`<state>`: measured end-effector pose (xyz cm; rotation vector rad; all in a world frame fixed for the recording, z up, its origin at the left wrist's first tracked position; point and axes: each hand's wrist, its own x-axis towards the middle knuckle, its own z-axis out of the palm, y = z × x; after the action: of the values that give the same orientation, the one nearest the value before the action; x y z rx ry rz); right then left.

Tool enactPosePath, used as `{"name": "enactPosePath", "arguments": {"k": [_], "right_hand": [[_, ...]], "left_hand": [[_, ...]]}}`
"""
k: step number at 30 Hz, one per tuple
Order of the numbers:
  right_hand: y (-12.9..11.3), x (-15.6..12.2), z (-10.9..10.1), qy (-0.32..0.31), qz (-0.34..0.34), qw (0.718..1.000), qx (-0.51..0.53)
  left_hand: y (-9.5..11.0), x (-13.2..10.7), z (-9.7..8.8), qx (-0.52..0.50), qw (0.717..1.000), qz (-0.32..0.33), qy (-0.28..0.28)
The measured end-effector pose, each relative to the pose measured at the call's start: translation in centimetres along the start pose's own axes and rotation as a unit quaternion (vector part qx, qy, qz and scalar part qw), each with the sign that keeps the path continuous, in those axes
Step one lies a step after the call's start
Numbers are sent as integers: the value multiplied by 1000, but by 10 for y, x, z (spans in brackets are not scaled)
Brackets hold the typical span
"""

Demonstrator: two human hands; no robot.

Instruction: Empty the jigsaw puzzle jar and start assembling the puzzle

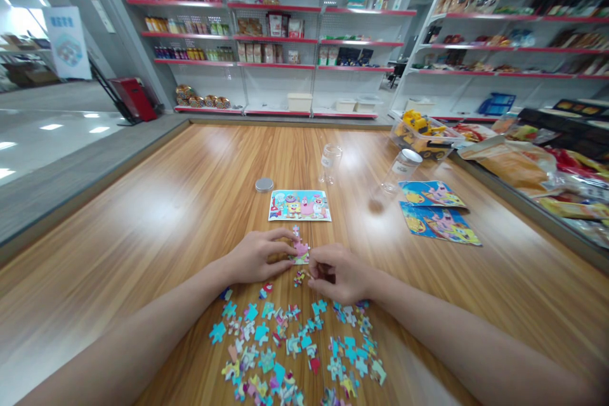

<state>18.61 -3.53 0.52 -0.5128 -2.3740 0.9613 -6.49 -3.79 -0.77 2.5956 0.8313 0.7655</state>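
My left hand rests on the wood table with its fingers apart, the fingertips touching a small joined strip of pink jigsaw puzzle pieces. Just right of that strip, my right hand is closed in a pinch, with a sliver of a puzzle piece showing at its fingertips. A loose yellow and red puzzle piece lies between the hands. Nearer me, several loose puzzle pieces, mostly light blue, are scattered. Beyond the hands lies a cartoon picture card.
Past the card are a silver lid, an open clear jar and a lidded clear jar. Blue cartoon sheets lie at right. A clear bin holds yellow toy trucks. Packaged goods line the right edge; stocked shelves stand behind.
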Motion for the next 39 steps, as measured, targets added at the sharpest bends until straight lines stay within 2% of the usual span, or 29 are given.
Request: {"name": "enactPosePath", "arguments": {"k": [5,14,25,30,35,39], "right_hand": [[2,4,1,99,13,995,-27],[13,3,5,161,84,983,-31],[15,4,7,146,138,979,-18],[13,5,6,148,130,980,-4],[13,6,4,144,88,983,-68],[20,7,7,168,122,978,-24]], "left_hand": [[1,0,-1,3,1000,1,-1],[0,-1,-1,-6,1000,16,-13],[1,-1,-2,-12,1000,18,-20],[2,1,-3,-20,999,21,-20],[3,1,-4,-24,999,21,-22],[3,1,-5,-22,999,17,-27]]}}
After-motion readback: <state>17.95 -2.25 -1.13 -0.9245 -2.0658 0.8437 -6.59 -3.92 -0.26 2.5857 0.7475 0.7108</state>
